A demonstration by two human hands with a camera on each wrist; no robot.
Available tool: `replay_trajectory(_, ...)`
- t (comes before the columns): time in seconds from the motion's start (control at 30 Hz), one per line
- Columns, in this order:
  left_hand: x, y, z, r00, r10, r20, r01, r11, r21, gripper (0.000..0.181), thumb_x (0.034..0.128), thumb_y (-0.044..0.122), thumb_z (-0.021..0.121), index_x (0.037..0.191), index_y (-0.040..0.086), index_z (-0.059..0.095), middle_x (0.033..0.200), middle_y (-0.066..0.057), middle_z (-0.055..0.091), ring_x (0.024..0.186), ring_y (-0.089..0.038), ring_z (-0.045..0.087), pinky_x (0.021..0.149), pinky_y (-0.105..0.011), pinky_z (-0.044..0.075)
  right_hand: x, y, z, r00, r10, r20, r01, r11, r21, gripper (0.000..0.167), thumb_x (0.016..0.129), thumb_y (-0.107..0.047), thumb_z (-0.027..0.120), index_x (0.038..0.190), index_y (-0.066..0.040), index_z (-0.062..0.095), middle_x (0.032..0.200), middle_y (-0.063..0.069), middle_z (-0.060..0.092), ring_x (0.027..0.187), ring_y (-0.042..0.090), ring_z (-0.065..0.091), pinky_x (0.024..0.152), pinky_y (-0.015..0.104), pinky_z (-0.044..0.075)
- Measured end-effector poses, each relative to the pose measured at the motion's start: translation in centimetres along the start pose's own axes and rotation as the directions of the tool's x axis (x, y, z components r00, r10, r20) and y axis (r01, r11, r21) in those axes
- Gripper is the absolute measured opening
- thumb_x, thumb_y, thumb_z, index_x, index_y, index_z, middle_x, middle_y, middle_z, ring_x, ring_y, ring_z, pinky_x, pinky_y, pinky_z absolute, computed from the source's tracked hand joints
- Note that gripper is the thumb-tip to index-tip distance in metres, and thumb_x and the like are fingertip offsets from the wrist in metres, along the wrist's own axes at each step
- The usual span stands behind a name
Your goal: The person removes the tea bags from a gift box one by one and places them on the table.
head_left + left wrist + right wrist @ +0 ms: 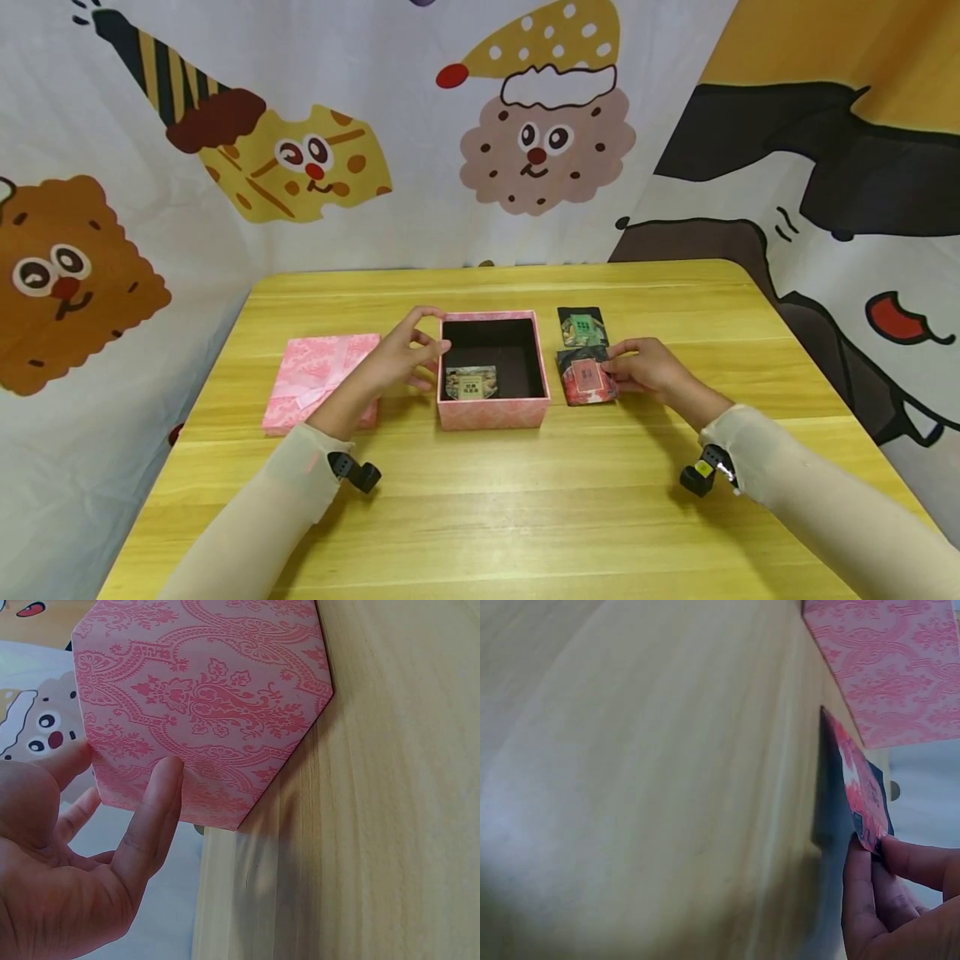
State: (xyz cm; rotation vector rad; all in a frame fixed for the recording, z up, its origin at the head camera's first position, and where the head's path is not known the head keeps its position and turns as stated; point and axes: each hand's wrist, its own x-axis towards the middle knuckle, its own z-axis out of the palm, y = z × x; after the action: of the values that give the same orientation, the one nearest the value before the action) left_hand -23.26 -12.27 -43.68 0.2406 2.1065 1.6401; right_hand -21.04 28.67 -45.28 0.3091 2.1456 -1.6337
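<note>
The left hand (pixel 401 358) has its grip on the pink patterned box (pixel 491 415); the right hand (pixel 654 372) pinches a red-and-black sachet (pixel 584 380).

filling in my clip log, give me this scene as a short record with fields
container: pink patterned box, open, on a wooden table
inside it: yellow-green-labelled sachet, near the front wall
lid: pink box lid with a bow, left of the box
left grip: thumb over the box's left rim, fingers against its outer wall
right grip: pinches the pink-labelled sachet at its right edge
beyond that sachet: green-labelled sachet
backdrop: white cloth with cartoon prints
</note>
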Motion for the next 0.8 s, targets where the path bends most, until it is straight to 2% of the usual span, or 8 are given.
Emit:
replay_trajectory(0.17, 0.0, 0.1, 0.0, 1.000, 0.003, -0.005, -0.003, 1.000, 0.011, 0.051, 0.1040, 0.028, 0.065, 0.148, 0.029, 0.040, 0.123, -0.025, 0.050, 0.089, -0.036, 0.069, 0.068, -0.053, 0.064, 0.1, 0.7, -0.2, 0.999, 0.010, -0.039, -0.013, 0.997, -0.078, 0.030, 0.099, -0.002, 0.066, 0.123, 0.013, 0.053, 0.093, 0.008, 0.069, 0.075, 0.011, 0.069, 0.069, 0.030, 0.063)
replay_trajectory(0.33, 0.1, 0.1, 0.0, 1.000, 0.006, -0.006, -0.006, 1.000, 0.006, 0.049, 0.1051, 0.025, 0.063, 0.148, 0.029, 0.040, 0.122, -0.025, 0.050, 0.088, -0.035, 0.069, 0.068, -0.054, 0.063, -0.1, 1.1, -0.5, 0.998, 0.008, -0.067, -0.015, 0.994, -0.105, 0.025, 0.100, -0.002, 0.066, 0.118, 0.011, 0.054, 0.101, 0.014, 0.067, 0.077, 0.013, 0.069, 0.070, 0.032, 0.064)
replay_trajectory(0.57, 0.0, 0.1, 0.0, 1.000, 0.007, -0.002, -0.007, 1.000, 0.001, 0.050, 0.1045, 0.026, 0.064, 0.148, 0.029, 0.040, 0.123, -0.024, 0.050, 0.090, -0.037, 0.069, 0.069, -0.055, 0.063, -0.2, 1.1, -0.6, 0.995, -0.029, -0.092, 0.014, 0.987, -0.158, 0.024, 0.097, -0.001, 0.071, 0.113, 0.011, 0.057, 0.100, 0.015, 0.069, 0.079, 0.013, 0.072, 0.074, 0.034, 0.064)
replay_trajectory(0.8, -0.1, 0.1, 0.1, 1.000, 0.007, -0.003, -0.007, 1.000, 0.017, 0.052, 0.1036, 0.029, 0.065, 0.149, 0.029, 0.040, 0.123, -0.025, 0.051, 0.091, -0.038, 0.070, 0.070, -0.054, 0.063, -0.4, 1.1, -0.5, 0.991, -0.064, -0.116, 0.034, 0.970, -0.241, 0.022, 0.094, -0.001, 0.075, 0.106, 0.008, 0.059, 0.091, 0.012, 0.071, 0.075, 0.015, 0.071, 0.070, 0.032, 0.064)
